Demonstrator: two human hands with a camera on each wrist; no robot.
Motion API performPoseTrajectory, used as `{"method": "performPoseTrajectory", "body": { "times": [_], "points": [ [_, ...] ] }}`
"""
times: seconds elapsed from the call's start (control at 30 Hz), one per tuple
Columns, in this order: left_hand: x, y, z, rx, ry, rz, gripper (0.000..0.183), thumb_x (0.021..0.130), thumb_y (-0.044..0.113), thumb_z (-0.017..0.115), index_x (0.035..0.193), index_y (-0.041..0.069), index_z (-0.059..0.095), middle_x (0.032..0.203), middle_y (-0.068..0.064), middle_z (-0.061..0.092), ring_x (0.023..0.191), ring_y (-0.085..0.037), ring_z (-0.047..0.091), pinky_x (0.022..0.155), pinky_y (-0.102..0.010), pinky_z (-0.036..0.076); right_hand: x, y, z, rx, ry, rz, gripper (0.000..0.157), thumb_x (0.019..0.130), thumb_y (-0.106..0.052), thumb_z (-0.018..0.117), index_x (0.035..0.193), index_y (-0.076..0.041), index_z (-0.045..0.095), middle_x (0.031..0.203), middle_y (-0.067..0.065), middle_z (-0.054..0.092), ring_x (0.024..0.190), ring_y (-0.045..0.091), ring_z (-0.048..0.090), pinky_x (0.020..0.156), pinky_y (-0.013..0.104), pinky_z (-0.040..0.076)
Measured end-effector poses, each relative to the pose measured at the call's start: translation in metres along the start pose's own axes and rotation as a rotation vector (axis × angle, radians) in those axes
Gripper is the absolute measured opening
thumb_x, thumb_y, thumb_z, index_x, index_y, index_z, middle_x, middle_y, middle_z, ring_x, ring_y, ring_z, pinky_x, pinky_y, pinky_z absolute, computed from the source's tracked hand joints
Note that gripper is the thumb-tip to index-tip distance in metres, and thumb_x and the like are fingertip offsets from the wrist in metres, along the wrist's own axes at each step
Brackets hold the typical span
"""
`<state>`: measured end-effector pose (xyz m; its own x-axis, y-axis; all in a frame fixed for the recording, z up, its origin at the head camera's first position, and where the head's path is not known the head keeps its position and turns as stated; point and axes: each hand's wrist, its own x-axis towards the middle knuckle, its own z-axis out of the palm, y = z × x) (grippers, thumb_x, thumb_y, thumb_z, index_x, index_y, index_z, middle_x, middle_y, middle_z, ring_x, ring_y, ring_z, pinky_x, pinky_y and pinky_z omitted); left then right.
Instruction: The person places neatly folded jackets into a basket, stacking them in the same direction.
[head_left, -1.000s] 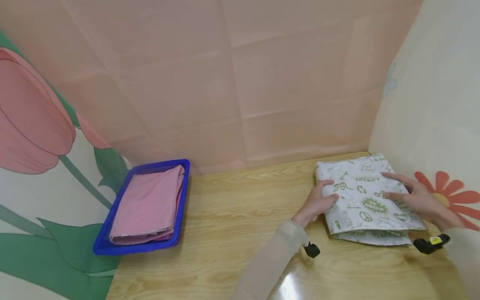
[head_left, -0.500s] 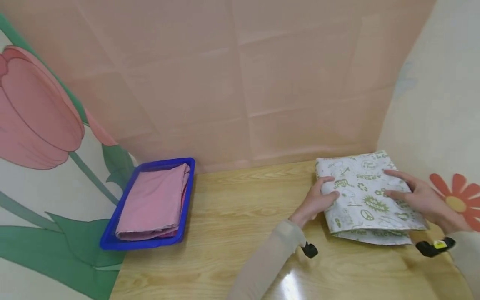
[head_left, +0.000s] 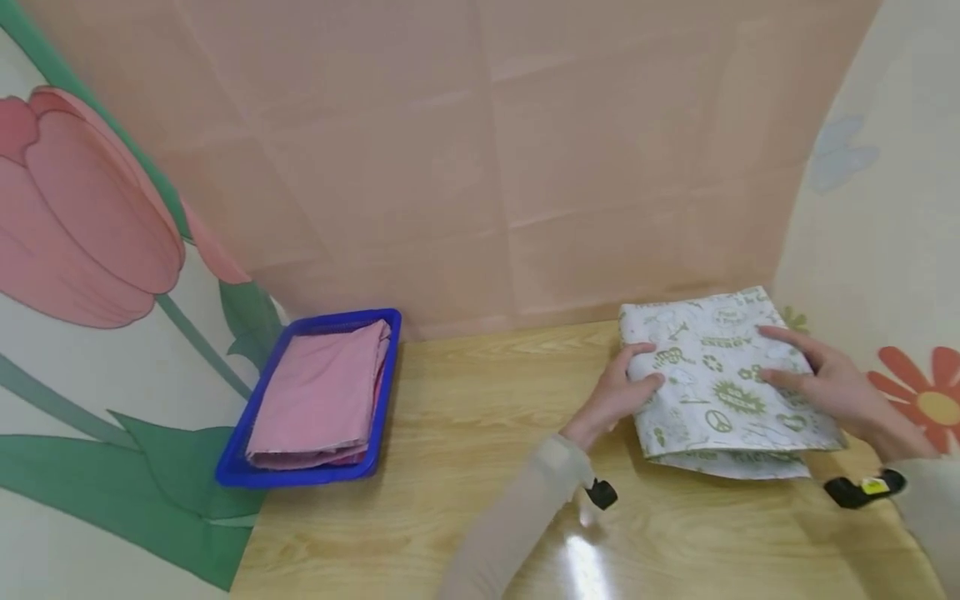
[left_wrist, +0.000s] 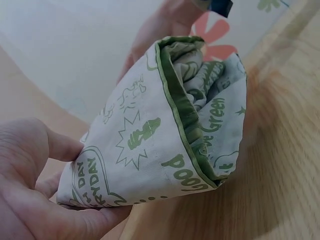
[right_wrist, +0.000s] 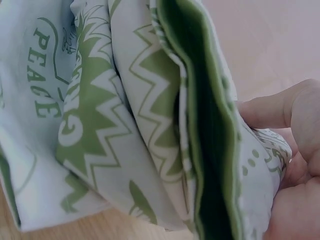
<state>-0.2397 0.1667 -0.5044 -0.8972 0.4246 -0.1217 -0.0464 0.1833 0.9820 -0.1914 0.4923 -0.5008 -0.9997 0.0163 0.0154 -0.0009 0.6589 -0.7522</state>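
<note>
A folded white cloth (head_left: 738,433) with green print is held between both hands at the right of the head view, close over the wooden table. My left hand (head_left: 613,393) grips its left edge, thumb on top and other fingers mostly hidden beneath. On the right side, my right hand (head_left: 836,387) holds it with thumb and a finger spread over the top. Green-trimmed layers of the cloth (left_wrist: 130,145) gape open in the left wrist view. Up close in the right wrist view, the right hand (right_wrist: 300,155) pinches the folded cloth near a green-lined fold.
A blue basket (head_left: 315,477) stands at the table's left with a folded pink cloth (head_left: 318,392) inside. The wooden table (head_left: 465,433) meets a pinkish backdrop (head_left: 420,167) behind. A wall with painted flowers (head_left: 937,407) rises close to the right hand.
The head view has turned slightly left. Both hands have carried the printed cloth a little to the left and up, its far edge now overlapping the backdrop more. Their grips look the same.
</note>
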Motion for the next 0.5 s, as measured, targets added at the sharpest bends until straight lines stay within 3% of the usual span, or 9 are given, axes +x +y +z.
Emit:
{"method": "performPoseTrajectory", "body": {
  "times": [0.03,0.13,0.2,0.5],
  "points": [
    [0.000,0.000,-0.003,-0.001,-0.001,0.005,0.046,0.101,0.030,0.070,0.141,0.049,0.059,0.162,0.006,0.046,0.094,-0.013,0.057,0.074,-0.031,0.053,0.001,-0.002,0.001,0.005,0.002,-0.009,0.076,0.105,-0.036,0.070,0.170,-0.029,0.030,0.172,0.034,0.020,0.107,-0.014,0.040,0.075,0.011,0.045],
    [-0.004,0.001,-0.014,0.015,-0.007,0.021,0.044,0.103,0.032,0.069,0.142,0.049,0.058,0.163,0.007,0.044,0.121,-0.014,0.057,0.092,-0.037,0.056,0.002,-0.009,0.005,0.025,0.001,-0.044,0.076,0.106,-0.029,0.069,0.170,-0.028,0.029,0.171,0.035,0.020,0.107,-0.016,0.042,0.077,0.009,0.044],
    [-0.006,0.002,-0.020,0.019,-0.008,0.029,0.044,0.103,0.032,0.069,0.142,0.050,0.057,0.163,0.008,0.044,0.126,-0.017,0.057,0.096,-0.040,0.057,0.003,-0.014,0.008,0.038,0.000,-0.057,0.076,0.106,-0.026,0.069,0.170,-0.027,0.029,0.171,0.034,0.021,0.108,-0.016,0.043,0.078,0.008,0.044],
    [-0.015,-0.004,-0.050,0.014,-0.003,0.030,0.045,0.104,0.031,0.068,0.143,0.050,0.056,0.159,0.006,0.047,0.115,-0.014,0.059,0.089,-0.034,0.056,0.009,-0.043,0.026,0.041,0.008,-0.091,0.074,0.106,-0.029,0.069,0.170,-0.026,0.032,0.171,0.030,0.026,0.115,-0.012,0.038,0.081,0.003,0.037]
  ]
}}
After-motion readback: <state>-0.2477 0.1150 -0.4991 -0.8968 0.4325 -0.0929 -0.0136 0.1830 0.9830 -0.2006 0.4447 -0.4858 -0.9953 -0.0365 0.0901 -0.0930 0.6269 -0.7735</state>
